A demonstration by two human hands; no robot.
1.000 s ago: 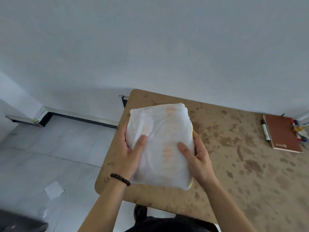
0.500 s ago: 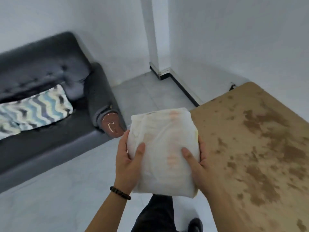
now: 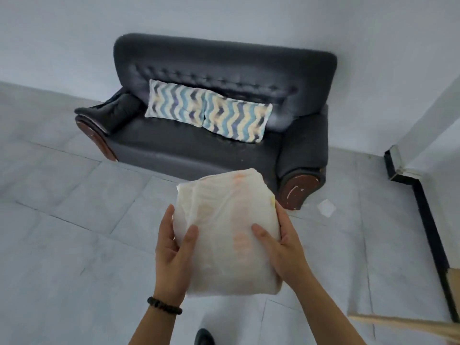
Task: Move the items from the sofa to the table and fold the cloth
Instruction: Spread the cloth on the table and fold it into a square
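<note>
A folded white cloth (image 3: 225,230) with faint orange marks is held in the air in front of me, over the floor. My left hand (image 3: 173,255) grips its left side with the thumb on top. My right hand (image 3: 281,247) grips its right side, thumb also on top. Ahead stands a dark sofa (image 3: 199,143) with two wavy blue-and-cream cushions (image 3: 175,104) (image 3: 236,117) leaning on its backrest. Only a corner of the brown table (image 3: 420,326) shows at the lower right edge.
Grey tiled floor (image 3: 74,232) lies between me and the sofa. A small white scrap (image 3: 326,207) lies on the floor by the sofa's right arm. A wall corner with black skirting (image 3: 428,220) is at the right. My shoe tip (image 3: 204,337) shows at the bottom.
The view has swung left from the table to face the sofa. Both hands keep the same grip on the folded cloth, which has left the tabletop and is now over the floor.
</note>
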